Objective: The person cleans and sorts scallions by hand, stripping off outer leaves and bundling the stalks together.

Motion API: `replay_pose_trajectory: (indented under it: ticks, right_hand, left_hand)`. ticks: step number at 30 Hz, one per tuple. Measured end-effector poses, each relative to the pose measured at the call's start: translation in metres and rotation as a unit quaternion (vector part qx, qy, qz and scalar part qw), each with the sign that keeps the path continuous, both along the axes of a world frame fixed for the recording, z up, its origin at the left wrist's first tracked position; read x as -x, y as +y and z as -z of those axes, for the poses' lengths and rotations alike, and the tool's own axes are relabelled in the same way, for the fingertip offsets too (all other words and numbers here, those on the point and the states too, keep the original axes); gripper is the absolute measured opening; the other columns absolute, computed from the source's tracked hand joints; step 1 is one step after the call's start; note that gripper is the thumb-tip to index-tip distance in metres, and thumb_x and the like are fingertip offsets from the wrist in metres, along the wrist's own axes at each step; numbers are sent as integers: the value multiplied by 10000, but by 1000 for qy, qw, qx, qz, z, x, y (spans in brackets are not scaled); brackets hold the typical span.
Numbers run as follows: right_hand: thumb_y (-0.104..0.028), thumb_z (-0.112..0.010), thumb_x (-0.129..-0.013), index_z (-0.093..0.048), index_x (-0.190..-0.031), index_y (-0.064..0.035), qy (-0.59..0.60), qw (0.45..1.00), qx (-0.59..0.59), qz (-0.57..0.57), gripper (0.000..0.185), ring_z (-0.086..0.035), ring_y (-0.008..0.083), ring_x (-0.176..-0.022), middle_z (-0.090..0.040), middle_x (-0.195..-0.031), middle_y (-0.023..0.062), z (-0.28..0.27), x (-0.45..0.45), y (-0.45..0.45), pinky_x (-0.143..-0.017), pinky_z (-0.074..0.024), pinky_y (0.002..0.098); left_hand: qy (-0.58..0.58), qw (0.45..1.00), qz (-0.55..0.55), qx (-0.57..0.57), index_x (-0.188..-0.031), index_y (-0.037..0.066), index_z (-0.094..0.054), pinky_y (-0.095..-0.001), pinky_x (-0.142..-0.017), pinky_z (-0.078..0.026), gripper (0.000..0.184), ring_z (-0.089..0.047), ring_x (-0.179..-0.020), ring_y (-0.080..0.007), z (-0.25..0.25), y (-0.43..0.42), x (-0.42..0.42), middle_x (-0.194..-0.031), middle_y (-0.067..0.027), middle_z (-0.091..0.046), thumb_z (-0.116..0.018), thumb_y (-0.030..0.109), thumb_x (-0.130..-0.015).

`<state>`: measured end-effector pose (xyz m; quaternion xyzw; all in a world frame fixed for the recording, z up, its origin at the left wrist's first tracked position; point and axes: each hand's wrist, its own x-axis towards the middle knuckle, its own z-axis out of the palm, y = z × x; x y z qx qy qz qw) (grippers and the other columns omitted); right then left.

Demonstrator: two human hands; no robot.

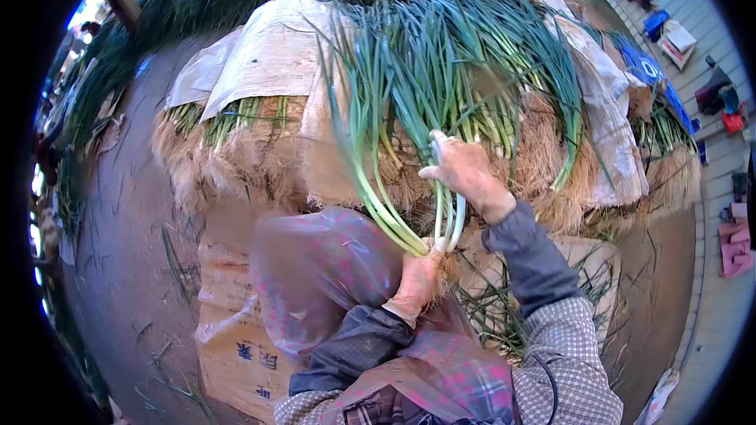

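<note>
A small bunch of green onions (378, 197) stands over my lap, its white root ends gripped in my left hand (417, 279). Pale roots hang out beside that fist. Higher up, my right hand (466, 169) is at the white stalks of the bunch, thumb and forefinger towards the left; whether it grips a stalk is hard to see. Behind the hands lies a large pile of green onions (488, 55), leaves pointing away and brown roots (543, 165) towards me.
White woven sacks (272, 51) cover more onions at the left. A printed sack (236, 338) lies on the floor beside my plastic-covered knees (323, 267). Loose leaves (492, 307) are scattered at the right. Bags and a red item (732, 122) lie by the right wall.
</note>
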<state>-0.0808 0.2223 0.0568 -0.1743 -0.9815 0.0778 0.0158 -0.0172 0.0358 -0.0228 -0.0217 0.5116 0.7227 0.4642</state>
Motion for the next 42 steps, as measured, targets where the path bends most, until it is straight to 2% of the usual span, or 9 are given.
replay_pose_trajectory:
  ticks: [7, 9, 13, 15, 19, 27, 31, 34, 42]
  right_hand:
    - [-246, -552, -933, -653, -891, -84, 3, 998, 66, 5, 195, -609, 171, -668, -645, -767, 46, 25, 75, 37, -654, -498, 332]
    - [-174, -502, -932, -669, -874, -102, 279, 809, 491, 166, 190, -515, 79, -602, -611, -725, -9, -9, 58, 56, -609, -499, 285]
    - [-192, -524, -961, -643, -1003, -63, 661, 504, 545, 114, 180, -538, 112, -685, -555, -779, 22, -69, -6, 129, -653, -505, 280]
    - [-255, -566, -948, -636, -1077, -78, 438, 847, 234, 189, 230, -569, 137, -725, -595, -842, 43, -112, -17, 55, -730, -532, 317]
    - [-369, -732, -795, -647, -1144, -180, -37, 999, 23, -3, 407, -595, 128, -681, -630, -769, 11, -27, 10, 24, -658, -501, 311]
    - [-251, -562, -899, -691, -856, -108, 265, 912, 312, 17, 197, -559, 121, -719, -638, -841, 33, -11, 57, 53, -672, -488, 306]
    - [-106, -550, -925, -559, -1094, 47, 665, 458, 585, 77, 227, -517, 86, -671, -576, -731, 26, -63, -16, 148, -701, -474, 231]
    - [-324, -471, -957, -564, -1169, -65, 287, 867, 326, 244, 348, -606, 226, -941, -645, -983, 130, -81, -45, 45, -943, -450, 449]
    - [-392, -445, -993, -566, -1212, 32, 25, 726, 666, 169, 492, -647, 162, -834, -646, -1091, 133, 1, -67, -72, -700, -519, 231]
  left_hand:
    - [-42, 999, 7, -31, -939, 30, -664, -219, -589, -410, 207, -488, -653, -54, -4, -4, 6, -772, 35, -592, -592, 224, -951]
    - [-56, 997, 20, -43, -1014, 26, -638, -213, -607, -426, 216, -506, -657, -63, -1, -4, 6, -795, 26, -595, -573, 225, -961]
    - [-56, 989, -9, -135, -1074, 29, -593, -213, -609, -445, 216, -527, -660, -74, -13, -5, 11, -825, 8, -596, -552, 214, -969]
    - [-66, 988, 29, -140, -1037, 32, -611, -207, -641, -443, 173, -519, -723, -54, -12, -9, 12, -853, 27, -586, -559, 181, -966]
    - [-29, 995, 35, -89, -1007, 35, -615, -200, -623, -411, 141, -486, -713, -46, 5, 0, 1, -836, 42, -568, -563, 158, -959]
    - [-9, 996, 12, -86, -955, 34, -617, -234, -675, -430, 158, -498, -770, -60, 0, -2, 5, -855, 29, -583, -551, 177, -968]
    - [-245, 936, 47, -248, -1011, 47, -566, -279, -775, -499, 346, -594, -815, -150, -30, -26, 20, -957, -81, -619, -499, 384, -978]
    - [-295, 906, 40, -302, -992, 48, -548, -307, -757, -520, 401, -616, -847, -194, -21, -23, 24, -1022, -129, -615, -442, 435, -987]
    - [-213, 956, -37, -200, -1233, 57, -538, -298, -883, -487, 297, -590, -965, -148, -2, -13, 11, -1084, -47, -602, -449, 237, -1013]
